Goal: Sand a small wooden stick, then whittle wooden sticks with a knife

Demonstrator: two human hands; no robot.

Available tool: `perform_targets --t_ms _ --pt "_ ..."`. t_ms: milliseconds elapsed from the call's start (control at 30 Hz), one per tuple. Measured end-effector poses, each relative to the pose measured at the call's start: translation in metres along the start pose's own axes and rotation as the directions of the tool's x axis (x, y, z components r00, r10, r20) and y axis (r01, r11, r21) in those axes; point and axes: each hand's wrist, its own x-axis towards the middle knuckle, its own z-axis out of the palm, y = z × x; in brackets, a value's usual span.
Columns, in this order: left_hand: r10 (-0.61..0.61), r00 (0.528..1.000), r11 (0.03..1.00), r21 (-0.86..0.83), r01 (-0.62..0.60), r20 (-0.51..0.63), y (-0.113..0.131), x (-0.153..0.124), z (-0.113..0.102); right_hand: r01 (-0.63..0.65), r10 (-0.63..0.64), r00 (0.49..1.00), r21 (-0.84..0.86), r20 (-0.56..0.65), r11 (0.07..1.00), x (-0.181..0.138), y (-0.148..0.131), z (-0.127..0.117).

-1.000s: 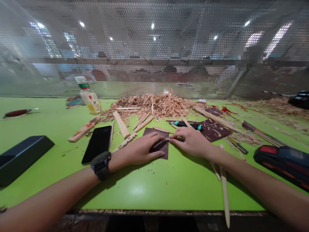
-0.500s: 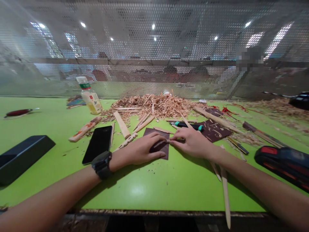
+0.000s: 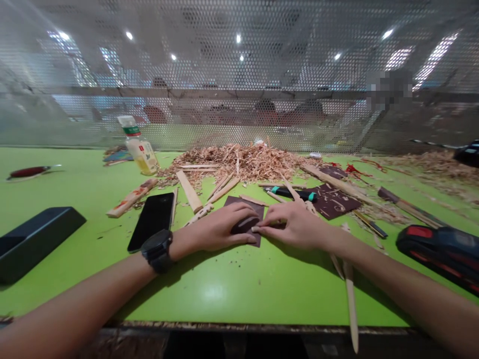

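Across the green counter (image 3: 224, 299), the woodwork looks well along, judging by the shavings heap (image 3: 239, 159), yet unfinished: the left hand (image 3: 219, 224) spreads over the dark sheet (image 3: 242, 228) while the right hand (image 3: 294, 227) gathers its fingertips at its edge, pinching what, if anything, I cannot tell. A cutter (image 3: 278, 190) crowds close behind.

Left forearm (image 3: 93, 299): slants from the lower left corner up toward the centre of the frame, bare
Left hand (image 3: 215, 227): back upward, just left of centre, fingers bent together and pointing right
Left thumb (image 3: 243, 239): spread below, apart from the fingers
Right forearm (image 3: 392, 284): bare, rising from the lower right corner
Right hand (image 3: 295, 224): right of centre, thumb and forefinger tips drawn close together, pointing left
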Motion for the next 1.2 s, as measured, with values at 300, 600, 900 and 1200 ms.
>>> perform_targets --t_ms 300,600,900,1200 --pt "-0.033 0.999 0.996 0.080 0.035 -0.024 -0.006 -0.001 -0.001 -0.080 0.074 0.995 -0.095 -0.060 0.992 0.000 0.007 -0.005" --pt "-0.038 0.999 0.995 0.096 0.038 -0.005 -0.006 -0.001 -0.002 -0.070 0.068 0.997 -0.052 -0.033 0.996 0.001 0.012 -0.006" --pt "-0.020 1.000 0.999 0.031 0.021 -0.007 -0.005 -0.002 -0.005 0.002 -0.004 1.000 0.074 0.030 0.997 0.000 -0.001 -0.001" --pt "-0.027 1.000 1.000 0.015 0.027 0.006 -0.008 -0.002 -0.006 -0.176 0.164 0.981 -0.126 -0.104 0.976 0.002 0.030 -0.012"
